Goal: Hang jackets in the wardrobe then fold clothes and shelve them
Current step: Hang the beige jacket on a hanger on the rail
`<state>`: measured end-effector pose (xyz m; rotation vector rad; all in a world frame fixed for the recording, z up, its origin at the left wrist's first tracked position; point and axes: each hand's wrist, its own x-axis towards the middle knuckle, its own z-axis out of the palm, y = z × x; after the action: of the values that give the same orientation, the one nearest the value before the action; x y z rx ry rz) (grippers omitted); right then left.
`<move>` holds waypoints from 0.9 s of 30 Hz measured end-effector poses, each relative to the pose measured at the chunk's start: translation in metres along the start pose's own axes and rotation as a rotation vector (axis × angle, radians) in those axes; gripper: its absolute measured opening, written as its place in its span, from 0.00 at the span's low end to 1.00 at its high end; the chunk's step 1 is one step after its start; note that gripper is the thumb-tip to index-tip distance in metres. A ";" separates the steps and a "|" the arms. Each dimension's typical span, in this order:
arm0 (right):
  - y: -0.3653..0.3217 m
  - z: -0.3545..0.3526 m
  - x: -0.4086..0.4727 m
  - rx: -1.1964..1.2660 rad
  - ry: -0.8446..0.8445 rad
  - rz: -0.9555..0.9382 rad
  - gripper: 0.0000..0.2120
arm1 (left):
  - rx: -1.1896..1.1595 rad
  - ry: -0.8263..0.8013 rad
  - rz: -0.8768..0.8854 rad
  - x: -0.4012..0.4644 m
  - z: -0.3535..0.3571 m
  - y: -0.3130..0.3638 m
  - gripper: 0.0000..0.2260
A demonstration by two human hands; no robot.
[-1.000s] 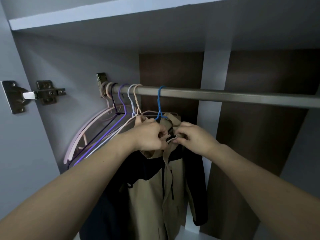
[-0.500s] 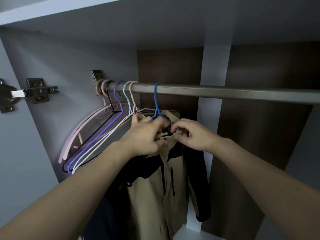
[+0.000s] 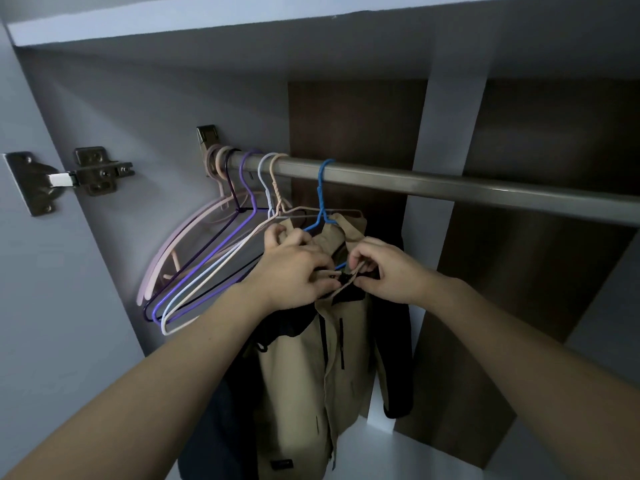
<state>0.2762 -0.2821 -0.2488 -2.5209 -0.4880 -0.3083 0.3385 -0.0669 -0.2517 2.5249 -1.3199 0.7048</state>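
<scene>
No text, brand, number or sign can be read anywhere. A small dark patch [image 3: 281, 464] sits near the hem of the beige and black jacket [image 3: 298, 382] hanging inside the wardrobe, but whatever it bears is too small and dim to make out.

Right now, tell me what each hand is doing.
Left hand: fingers curled on the collar of the tan and black jacket.
Right hand: pinching the same collar.
</scene>
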 end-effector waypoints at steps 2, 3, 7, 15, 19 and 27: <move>-0.001 0.000 0.001 -0.013 -0.036 0.004 0.14 | 0.018 -0.042 0.000 -0.001 0.001 0.001 0.19; -0.002 0.000 0.001 -0.022 -0.057 0.002 0.14 | 0.035 -0.046 0.006 -0.002 0.003 0.001 0.17; -0.005 -0.001 0.001 -0.063 -0.115 0.022 0.13 | 0.122 -0.043 0.006 -0.004 0.008 0.005 0.08; -0.007 0.006 0.005 -0.041 -0.009 0.039 0.09 | 0.024 -0.048 -0.032 -0.006 0.006 0.000 0.12; -0.010 0.008 0.008 -0.016 0.021 0.049 0.07 | 0.014 -0.064 -0.059 -0.007 0.000 0.000 0.22; -0.012 0.002 0.010 0.014 -0.007 0.088 0.07 | -0.032 0.068 -0.083 -0.005 0.013 0.003 0.09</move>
<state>0.2806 -0.2691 -0.2412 -2.5223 -0.3785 -0.2625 0.3381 -0.0701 -0.2655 2.4912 -1.1869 0.7396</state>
